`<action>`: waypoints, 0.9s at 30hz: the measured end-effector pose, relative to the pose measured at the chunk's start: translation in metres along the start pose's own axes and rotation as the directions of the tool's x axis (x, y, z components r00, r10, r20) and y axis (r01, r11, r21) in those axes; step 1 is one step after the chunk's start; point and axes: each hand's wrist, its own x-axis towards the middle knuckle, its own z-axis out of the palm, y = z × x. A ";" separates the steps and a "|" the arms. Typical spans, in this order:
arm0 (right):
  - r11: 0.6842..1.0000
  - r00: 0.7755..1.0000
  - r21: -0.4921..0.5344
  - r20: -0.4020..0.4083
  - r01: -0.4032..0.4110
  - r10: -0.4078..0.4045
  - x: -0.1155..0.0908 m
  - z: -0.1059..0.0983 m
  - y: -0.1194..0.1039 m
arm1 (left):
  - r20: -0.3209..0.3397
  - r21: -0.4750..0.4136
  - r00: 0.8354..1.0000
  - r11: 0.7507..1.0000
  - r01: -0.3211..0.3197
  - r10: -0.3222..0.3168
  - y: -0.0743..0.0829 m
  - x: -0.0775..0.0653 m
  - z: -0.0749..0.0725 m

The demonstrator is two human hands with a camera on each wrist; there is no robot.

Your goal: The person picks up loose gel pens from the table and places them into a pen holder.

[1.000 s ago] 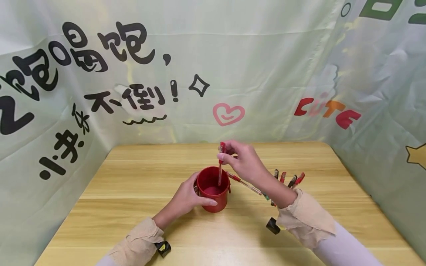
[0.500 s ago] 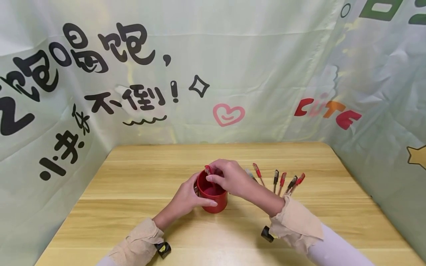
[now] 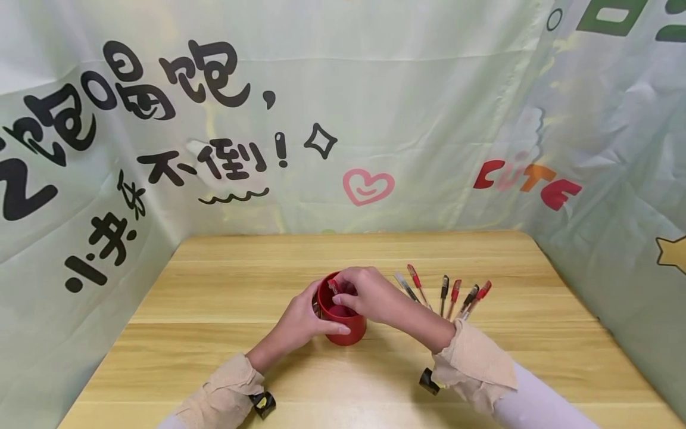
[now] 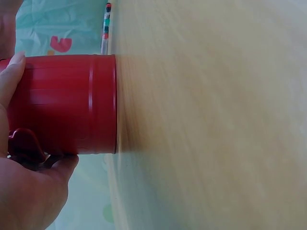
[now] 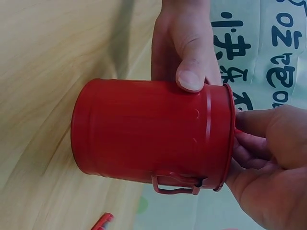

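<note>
A small red metal bucket stands upright on the table, with a side handle seen in the right wrist view. My left hand grips it round the left side, thumb across the front. My right hand reaches over the rim, fingertips inside the bucket, and pinches a red-capped gel pen. Only the pen's cap end shows; its lower part is hidden in the bucket. In the right wrist view the wall of the bucket hides the pen.
Several gel pens lie on the wooden table to the right, among them a red-capped one and a black-capped one. My right forearm partly covers them. Another red pen end lies near the bucket. A printed cloth hangs behind.
My right hand has gone down and slightly left, lowering the red pen from above the rim into the bucket. My left hand and the bucket have stayed in place.
</note>
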 end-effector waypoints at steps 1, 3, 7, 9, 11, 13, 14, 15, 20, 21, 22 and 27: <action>1.000 1.000 -0.003 0.000 0.000 0.000 0.000 0.000 0.000 | 0.000 0.001 1.000 1.000 0.001 -0.001 0.000 0.000 0.000; 1.000 1.000 -0.004 0.002 0.002 -0.002 0.000 0.001 0.000 | -0.002 0.005 1.000 1.000 0.001 -0.001 -0.001 0.000 0.000; 1.000 1.000 -0.006 0.004 -0.008 0.008 0.001 0.001 -0.001 | -0.002 0.003 1.000 1.000 -0.002 0.002 -0.001 0.001 0.001; 1.000 1.000 -0.001 0.005 -0.010 0.010 0.001 0.001 -0.001 | -0.004 0.003 1.000 1.000 -0.004 0.004 -0.001 0.001 0.001; 1.000 1.000 0.003 0.001 -0.008 0.008 0.000 0.000 -0.001 | -0.004 0.002 1.000 1.000 -0.003 0.003 -0.002 0.001 0.001; 1.000 1.000 0.008 -0.007 -0.002 0.002 -0.001 -0.002 -0.001 | -0.007 0.008 1.000 1.000 -0.006 0.006 -0.002 0.000 0.001; 1.000 1.000 0.011 -0.012 0.000 0.000 -0.001 -0.003 -0.001 | -0.009 0.012 1.000 1.000 -0.008 0.008 -0.003 0.000 0.001; 1.000 1.000 0.012 -0.020 -0.001 0.001 -0.002 -0.004 -0.001 | -0.009 0.014 1.000 1.000 -0.013 0.013 -0.003 0.000 0.001; 0.999 0.999 0.030 -0.047 -0.015 0.016 -0.003 -0.009 0.000 | 0.003 0.008 1.000 1.000 -0.010 0.010 -0.002 0.000 0.000; 0.999 0.998 0.034 -0.052 -0.017 0.018 -0.003 -0.010 0.000 | 0.005 0.003 1.000 1.000 -0.004 0.004 -0.002 0.000 0.000; 0.999 0.998 0.042 -0.056 -0.021 0.023 -0.003 -0.011 0.000 | 0.007 -0.002 1.000 1.000 0.001 -0.001 -0.002 0.000 0.000; 0.996 0.995 0.073 -0.090 -0.041 0.047 -0.004 -0.017 0.000 | 0.005 -0.014 1.000 1.000 -0.009 0.009 -0.003 0.000 0.000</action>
